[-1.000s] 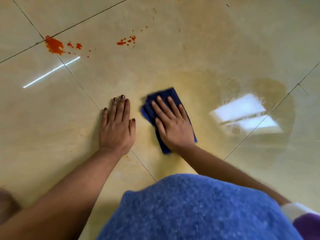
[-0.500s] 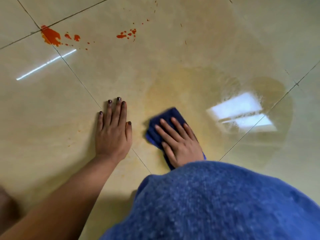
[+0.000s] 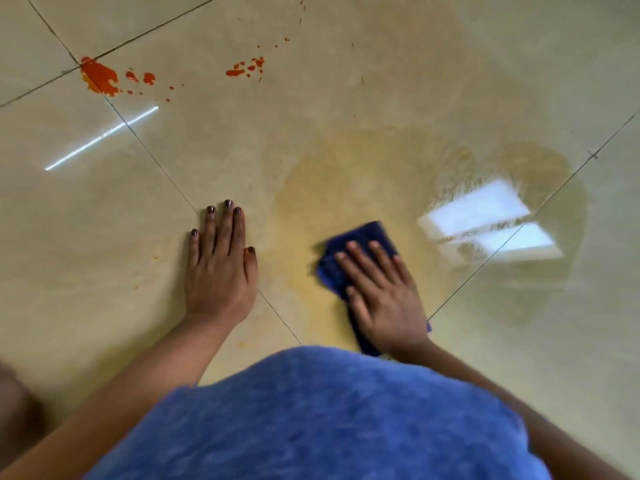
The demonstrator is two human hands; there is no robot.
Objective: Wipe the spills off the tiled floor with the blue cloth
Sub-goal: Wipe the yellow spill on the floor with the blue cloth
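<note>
The person was bent low over the tiled floor, both bare arms reaching down past a fuzzy blue garment that filled the near edge of the view. The right hand lay flat on the blue cloth, fingers straight and slightly spread, pressing it against the tile rather than gripping it. The cloth was folded into a small dark pad; its far end showed beyond the fingertips and a corner stuck out near the wrist. The hand and cloth looked a little blurred.

The left hand was planted palm-down on the bare floor just left of the cloth, apart from it, fingers straight and close together, holding nothing. Its nails were painted dark. A grout line ran under it.

The cloth sat on a yellowish smear that spread across the tile ahead of it. To the right, a thin wet puddle lay over another grout line, with a bright window reflection shining in it, near the cloth but not touching.

Farther off, well apart from both hands, a blob of orange-red spill sat where four tiles met, with small drops trailing right of it, and a second cluster of red splashes lay beyond. A thin streak of reflected light crossed the floor below the blob.
</note>
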